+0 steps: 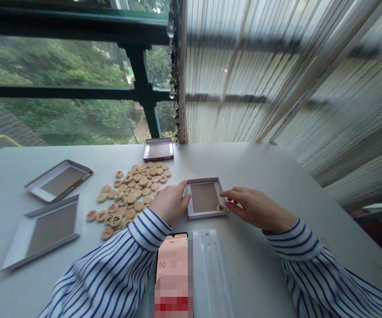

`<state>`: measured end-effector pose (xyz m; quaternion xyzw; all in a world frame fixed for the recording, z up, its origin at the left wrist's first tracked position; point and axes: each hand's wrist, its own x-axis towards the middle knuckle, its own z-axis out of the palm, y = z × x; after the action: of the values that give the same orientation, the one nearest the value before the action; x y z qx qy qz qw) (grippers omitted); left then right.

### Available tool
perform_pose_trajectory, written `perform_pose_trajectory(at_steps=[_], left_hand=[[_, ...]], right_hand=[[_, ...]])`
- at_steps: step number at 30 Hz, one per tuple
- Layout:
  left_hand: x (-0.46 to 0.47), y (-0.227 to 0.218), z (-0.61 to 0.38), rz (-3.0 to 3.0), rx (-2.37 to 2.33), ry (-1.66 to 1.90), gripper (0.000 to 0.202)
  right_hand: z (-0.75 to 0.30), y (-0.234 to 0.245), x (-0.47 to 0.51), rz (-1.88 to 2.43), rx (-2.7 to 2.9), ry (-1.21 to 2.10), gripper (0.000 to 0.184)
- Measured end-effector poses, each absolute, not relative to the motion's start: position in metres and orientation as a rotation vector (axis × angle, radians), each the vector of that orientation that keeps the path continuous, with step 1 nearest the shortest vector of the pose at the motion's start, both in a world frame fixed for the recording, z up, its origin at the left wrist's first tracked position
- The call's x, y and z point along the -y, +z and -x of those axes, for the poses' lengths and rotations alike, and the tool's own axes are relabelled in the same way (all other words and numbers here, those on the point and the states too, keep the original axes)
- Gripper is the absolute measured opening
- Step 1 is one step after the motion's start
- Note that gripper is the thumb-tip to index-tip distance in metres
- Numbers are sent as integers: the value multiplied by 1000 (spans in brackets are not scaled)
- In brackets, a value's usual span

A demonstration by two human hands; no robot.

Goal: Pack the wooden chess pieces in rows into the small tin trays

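A small grey box tray (pixel 205 181) with a brown bottom lies on the white table in front of me. My left hand (pixel 170 203) rests against its left rim, fingers curled round the edge. My right hand (pixel 255 206) sits at the tray's right side, thumb and fingers pinching a round wooden game piece (pixel 221 208) at the tray's near right corner. A heap of several similar wooden discs (pixel 133 192), marked in red or black, is spread on the table to the left of my left hand.
Two larger flat box lids (pixel 58 179) (pixel 45 229) lie at the left, and a small box (pixel 158 149) stands at the back near the window. A phone (pixel 172 269) and a white folded sheet (pixel 210 265) lie close to me. Blinds hang on the right.
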<state>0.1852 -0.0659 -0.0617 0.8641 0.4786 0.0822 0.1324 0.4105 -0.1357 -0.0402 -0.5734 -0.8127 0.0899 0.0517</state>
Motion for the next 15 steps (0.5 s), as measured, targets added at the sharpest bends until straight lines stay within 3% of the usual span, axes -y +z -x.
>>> perform_pose_trajectory(at_steps=[6, 15], left_hand=[[82, -55, -186, -2545, -1333, 507, 29], [81, -65, -224, -2591, -862, 257, 29]], right_hand=[[-414, -64, 149, 1740, 2073, 378, 33], [-410, -81, 157, 1735, 1948, 540, 37]])
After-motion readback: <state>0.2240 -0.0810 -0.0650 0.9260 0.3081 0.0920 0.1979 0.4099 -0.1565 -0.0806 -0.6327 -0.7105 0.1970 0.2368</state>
